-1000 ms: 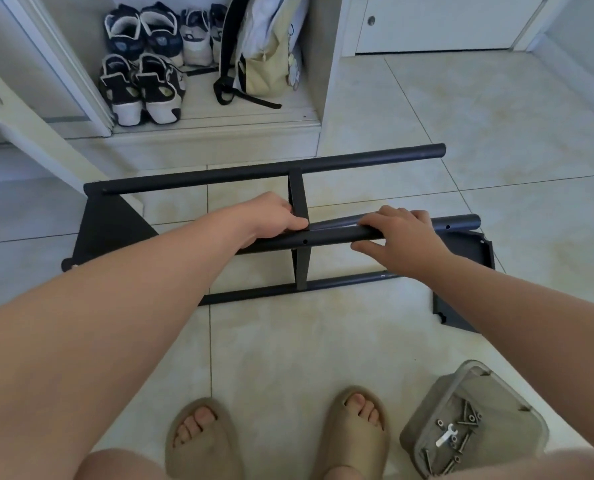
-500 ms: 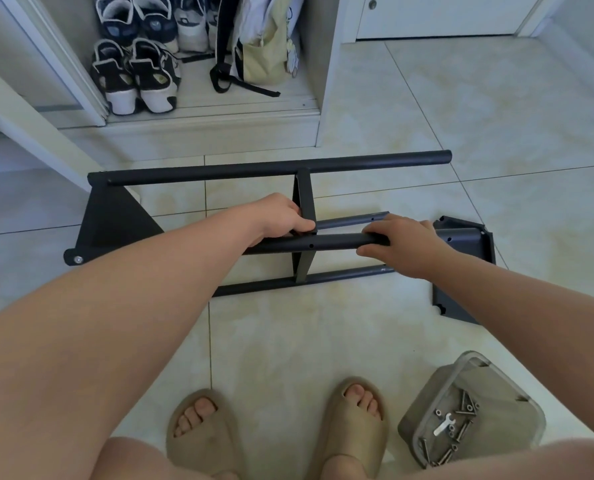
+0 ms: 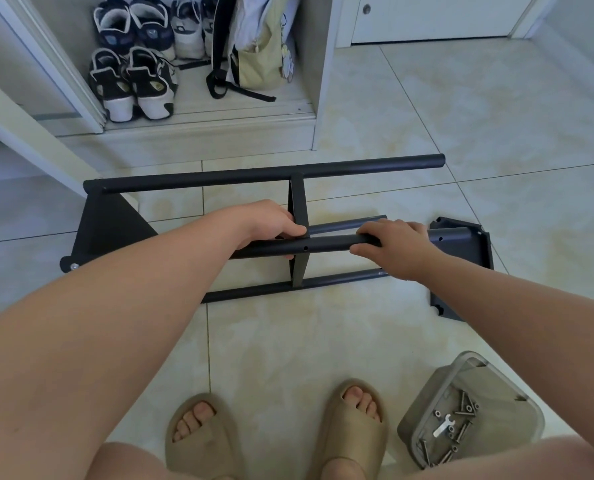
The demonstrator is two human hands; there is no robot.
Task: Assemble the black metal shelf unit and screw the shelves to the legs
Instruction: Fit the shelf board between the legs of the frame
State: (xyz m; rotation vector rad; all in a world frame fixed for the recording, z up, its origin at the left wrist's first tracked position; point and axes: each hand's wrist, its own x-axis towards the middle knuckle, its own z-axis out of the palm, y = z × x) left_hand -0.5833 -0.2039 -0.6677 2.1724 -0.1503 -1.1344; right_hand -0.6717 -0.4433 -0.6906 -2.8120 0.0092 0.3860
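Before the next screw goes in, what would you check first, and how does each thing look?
1. Leg held firmly: left hand and right hand both grip it. Ok.
2. Screw hole in the leg sits at the middle shelf; exact match with the shelf's own hole: cannot tell.
3. Screws nearby in the tray: ok.
4. Wrench in the tray: ok.
5. A free hand for the screw: not ok.

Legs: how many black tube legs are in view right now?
4. The far leg along the top; the middle leg, held by the left hand and right hand; a third leg just behind it; the near leg below. None seems hidden.
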